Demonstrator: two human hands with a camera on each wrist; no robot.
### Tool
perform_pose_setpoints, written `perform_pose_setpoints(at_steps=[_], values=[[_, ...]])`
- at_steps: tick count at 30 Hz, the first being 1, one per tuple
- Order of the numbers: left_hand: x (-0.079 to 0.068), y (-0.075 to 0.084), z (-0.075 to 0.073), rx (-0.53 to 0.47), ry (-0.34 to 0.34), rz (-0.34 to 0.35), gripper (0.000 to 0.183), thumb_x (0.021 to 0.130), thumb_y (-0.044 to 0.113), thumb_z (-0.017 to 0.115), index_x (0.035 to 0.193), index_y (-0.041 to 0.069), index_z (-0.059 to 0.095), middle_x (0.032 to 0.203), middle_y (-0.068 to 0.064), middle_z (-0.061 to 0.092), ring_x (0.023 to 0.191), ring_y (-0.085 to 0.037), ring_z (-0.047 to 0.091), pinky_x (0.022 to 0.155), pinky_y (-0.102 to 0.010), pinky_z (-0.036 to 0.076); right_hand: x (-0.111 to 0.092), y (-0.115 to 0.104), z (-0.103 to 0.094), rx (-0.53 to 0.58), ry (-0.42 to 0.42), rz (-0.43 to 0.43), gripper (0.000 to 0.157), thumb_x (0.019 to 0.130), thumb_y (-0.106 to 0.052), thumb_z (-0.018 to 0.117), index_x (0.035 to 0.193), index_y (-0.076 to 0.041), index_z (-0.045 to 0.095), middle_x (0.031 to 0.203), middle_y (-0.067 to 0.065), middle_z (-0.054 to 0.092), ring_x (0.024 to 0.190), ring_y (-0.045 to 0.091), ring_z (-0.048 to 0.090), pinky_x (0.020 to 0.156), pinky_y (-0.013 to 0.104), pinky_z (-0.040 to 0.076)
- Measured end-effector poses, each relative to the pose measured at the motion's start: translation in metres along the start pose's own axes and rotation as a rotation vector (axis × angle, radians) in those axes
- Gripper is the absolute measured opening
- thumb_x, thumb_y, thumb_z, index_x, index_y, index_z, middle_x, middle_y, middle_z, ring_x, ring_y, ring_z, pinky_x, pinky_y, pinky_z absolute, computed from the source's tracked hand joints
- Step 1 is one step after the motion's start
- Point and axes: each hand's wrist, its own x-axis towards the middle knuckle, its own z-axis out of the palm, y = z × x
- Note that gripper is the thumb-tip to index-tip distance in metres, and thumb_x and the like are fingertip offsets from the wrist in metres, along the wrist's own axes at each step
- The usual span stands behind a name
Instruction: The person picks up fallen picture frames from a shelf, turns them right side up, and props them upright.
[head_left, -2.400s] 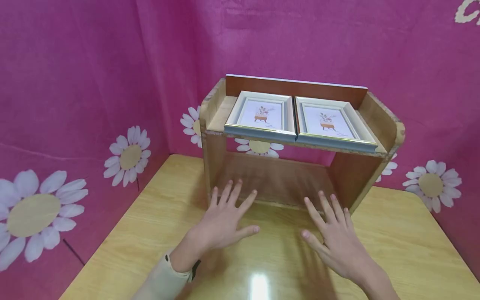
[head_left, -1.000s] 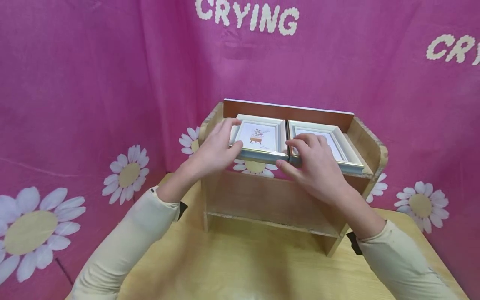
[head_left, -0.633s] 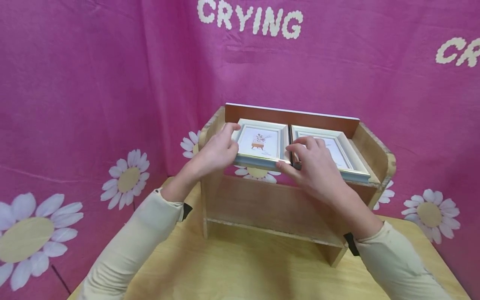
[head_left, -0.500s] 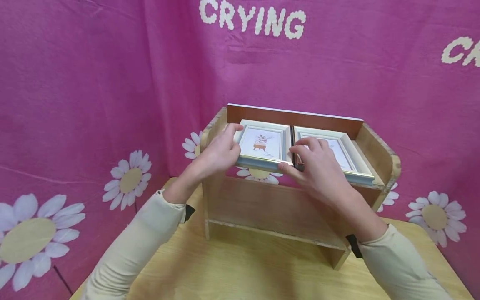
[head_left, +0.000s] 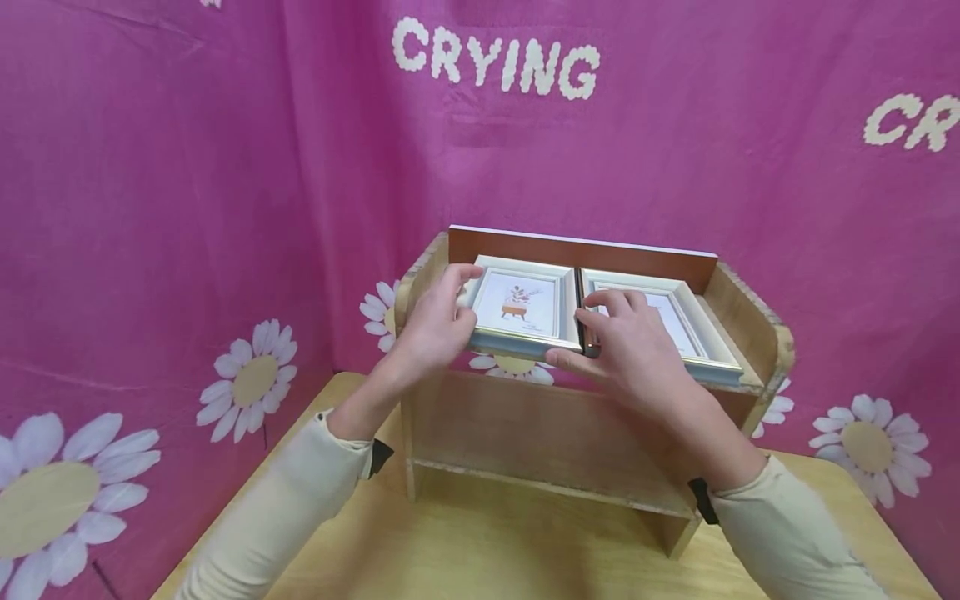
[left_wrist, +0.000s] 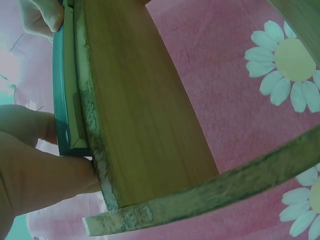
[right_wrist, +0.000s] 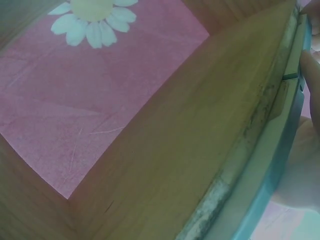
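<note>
Two cream picture frames with a plant print lie side by side, face up, on the top board of a small wooden shelf (head_left: 555,433). My left hand (head_left: 431,325) grips the outer edge of the left picture frame (head_left: 517,305). At that frame's inner edge, my right hand (head_left: 637,350) pinches, its thumb at the front corner, and covers part of the right picture frame (head_left: 678,329). In the left wrist view the thumb (left_wrist: 55,177) presses beside the frame's corner. The right wrist view shows the blue-grey frame edge (right_wrist: 270,165) along the board.
The shelf has raised side panels (head_left: 750,325) and a brown back rail (head_left: 585,250), with an open space under its top board. It stands on a light wooden table (head_left: 510,542). A pink cloth (head_left: 360,150) with daisies and lettering hangs behind and at the left.
Both hands have risen from over the table, fingers spread, to hold the left picture frame. In the last second they have barely shifted; the head view has tilted slightly.
</note>
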Motion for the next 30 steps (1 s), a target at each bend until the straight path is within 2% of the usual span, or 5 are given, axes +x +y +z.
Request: perform_pose_setpoints(at_steps=[14,17,22,25,30], values=[[-0.014,-0.006,0.005,-0.115,0.093,0.008,0.049,0.09,-0.009,0.047,0.136,0.009,0.05,0.148,-0.012,0.048,0.128,-0.026,0.049,0.09,-0.034,0.051,0.0,-0.006,0.003,-0.004,-0.034,0.018,0.052,0.079,-0.043,0.081,0.11,-0.003,0.072,0.122,0.023,0.058,0.117,0.044,0.048,0.096,0.057,0.042],[-0.015,-0.008,0.005,-0.121,0.124,0.046,0.049,0.089,-0.011,0.046,0.135,0.007,0.051,0.147,-0.013,0.049,0.126,-0.027,0.051,0.091,-0.034,0.05,0.002,-0.007,0.003,-0.007,-0.035,0.025,0.046,0.078,-0.045,0.081,0.093,-0.003,0.07,0.122,0.022,0.058,0.117,0.043,0.048,0.096,0.057,0.041],[-0.016,-0.01,0.008,-0.131,0.163,0.103,0.048,0.088,-0.013,0.047,0.132,0.006,0.053,0.143,-0.011,0.052,0.114,-0.028,0.054,0.064,-0.024,0.048,0.005,-0.006,0.001,0.006,-0.072,0.068,0.047,0.077,-0.048,0.081,0.072,-0.009,0.055,0.12,0.021,0.058,0.115,0.043,0.048,0.095,0.056,0.042],[-0.016,-0.01,0.011,-0.147,0.184,0.146,0.047,0.087,-0.014,0.046,0.13,0.005,0.054,0.135,-0.013,0.056,0.098,-0.027,0.058,0.049,-0.022,0.039,0.006,-0.005,-0.002,0.019,-0.097,0.086,0.046,0.076,-0.048,0.082,0.083,-0.006,0.065,0.122,0.022,0.058,0.115,0.044,0.048,0.096,0.056,0.042],[-0.015,-0.012,0.015,-0.179,0.209,0.233,0.047,0.085,-0.017,0.044,0.128,0.001,0.055,0.126,-0.019,0.058,0.089,-0.027,0.058,0.05,-0.02,0.041,0.007,-0.004,-0.007,0.05,-0.108,0.102,0.054,0.074,-0.046,0.083,0.105,-0.002,0.071,0.125,0.023,0.057,0.115,0.044,0.047,0.096,0.056,0.042]])
